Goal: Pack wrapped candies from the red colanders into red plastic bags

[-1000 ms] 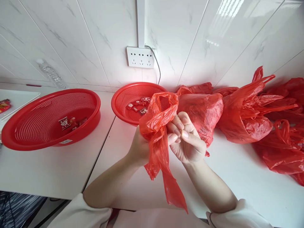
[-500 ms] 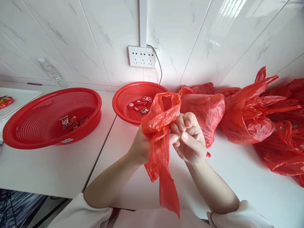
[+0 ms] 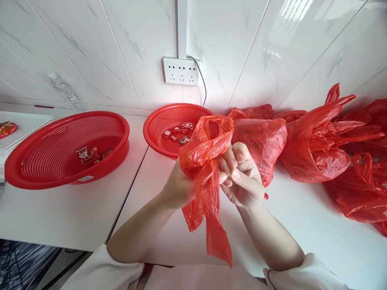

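Left hand [image 3: 181,187] and right hand [image 3: 244,177], head view, raised above the worktop [image 3: 311,219] near the middle of its near edge. The left hand is clamped on the held bag [image 3: 205,155], which hides most of its fingers. The right hand lies against the bag's right side, its fingertips drawn together; whether film is pinched between them cannot be told. The held bag is red and thin, bunched into a loop at the top, with loose tails hanging below. Behind it, toward the far edge, stands the small basket [image 3: 150,133], partly covered by the bag and containing wrapped sweets [image 3: 183,140]. Left of a seam [image 3: 128,189] in the worktop, the large basket [image 3: 122,131] holds a few packets [image 3: 83,155]. Beyond it, at the far left, are a tray [image 3: 27,123] and a clear bottle [image 3: 68,93] near the wall [image 3: 136,48]. Along the right, several red bags [image 3: 260,141] are massed toward the far edge. A socket [image 3: 180,71] with a cable [image 3: 202,76] is mounted above the small basket.
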`<move>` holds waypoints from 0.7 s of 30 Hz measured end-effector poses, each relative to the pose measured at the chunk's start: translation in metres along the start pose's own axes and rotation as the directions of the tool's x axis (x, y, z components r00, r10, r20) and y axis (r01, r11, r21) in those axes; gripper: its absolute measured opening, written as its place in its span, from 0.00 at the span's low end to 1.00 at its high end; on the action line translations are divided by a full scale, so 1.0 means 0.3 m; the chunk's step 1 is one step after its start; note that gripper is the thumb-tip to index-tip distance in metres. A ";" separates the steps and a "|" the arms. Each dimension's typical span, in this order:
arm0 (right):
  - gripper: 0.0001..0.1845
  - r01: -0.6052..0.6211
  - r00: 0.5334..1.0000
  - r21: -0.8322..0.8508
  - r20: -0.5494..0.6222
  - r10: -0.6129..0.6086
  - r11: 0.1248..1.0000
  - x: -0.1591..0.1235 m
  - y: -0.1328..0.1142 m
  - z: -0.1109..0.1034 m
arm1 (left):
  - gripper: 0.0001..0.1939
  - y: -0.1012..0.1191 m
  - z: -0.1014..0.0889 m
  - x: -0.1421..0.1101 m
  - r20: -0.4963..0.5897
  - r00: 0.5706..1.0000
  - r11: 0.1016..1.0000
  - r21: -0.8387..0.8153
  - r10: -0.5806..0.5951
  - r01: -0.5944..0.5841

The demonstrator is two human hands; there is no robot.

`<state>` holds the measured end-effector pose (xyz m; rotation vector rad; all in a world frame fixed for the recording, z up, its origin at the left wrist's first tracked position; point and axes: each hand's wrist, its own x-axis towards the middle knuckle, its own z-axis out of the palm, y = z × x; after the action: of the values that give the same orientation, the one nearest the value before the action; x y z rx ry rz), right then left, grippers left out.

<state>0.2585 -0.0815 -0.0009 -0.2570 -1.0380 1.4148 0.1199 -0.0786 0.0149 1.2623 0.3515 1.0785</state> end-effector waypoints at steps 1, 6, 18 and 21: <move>0.13 0.005 1.000 -0.005 0.009 -0.005 1.000 -0.001 0.001 -0.001 | 0.08 0.001 0.003 -0.001 -0.004 1.000 1.000 -0.008 0.008 -0.008; 0.09 0.114 0.991 -0.096 0.081 -0.107 0.989 -0.007 0.005 -0.009 | 0.12 0.002 -0.003 -0.011 -0.005 1.000 0.999 0.032 0.014 -0.014; 0.11 0.081 0.997 -0.053 0.009 -0.081 0.995 0.002 -0.016 -0.007 | 0.17 0.004 -0.010 0.016 0.093 0.988 0.983 0.128 0.121 -0.132; 0.10 0.086 0.996 -0.048 0.026 -0.085 0.995 -0.003 -0.018 -0.011 | 0.16 -0.004 -0.007 0.013 0.083 0.990 0.981 0.151 0.111 -0.123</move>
<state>0.2646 -0.0820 0.0008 -0.2286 -1.0920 1.3194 0.1207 -0.0742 0.0144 1.4733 0.3128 1.1174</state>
